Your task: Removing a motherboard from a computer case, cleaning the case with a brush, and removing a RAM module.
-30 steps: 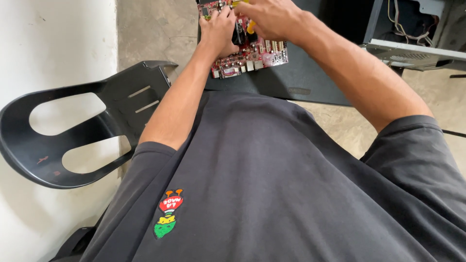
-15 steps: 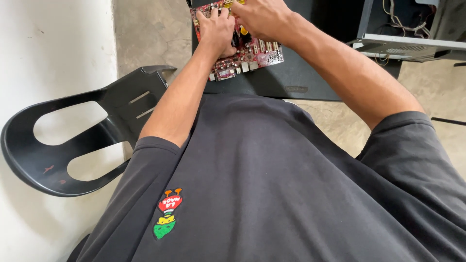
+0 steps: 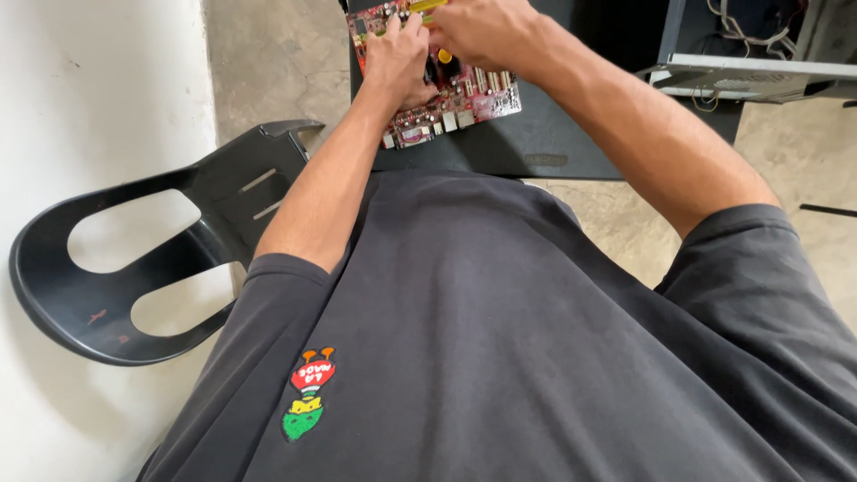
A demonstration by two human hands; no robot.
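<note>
A black plastic chair [image 3: 134, 268] stands empty at the left by the wall. The left hand [image 3: 397, 58] lies spread on the red circuit board [image 3: 464, 94], apparently to steady it on the dark tabletop [image 3: 536, 147]. Beside it, the right hand [image 3: 486, 31] is curled around a yellow-handled tool [image 3: 428, 5] over the board.

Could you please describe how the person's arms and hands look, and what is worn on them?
Both arms are bare from the upper arm down. The left hand and right hand wear no gloves; no watch or ring shows. Short dark grey sleeves belong to a plain T-shirt, which carries a small red, yellow and green emblem on its left side.
</note>
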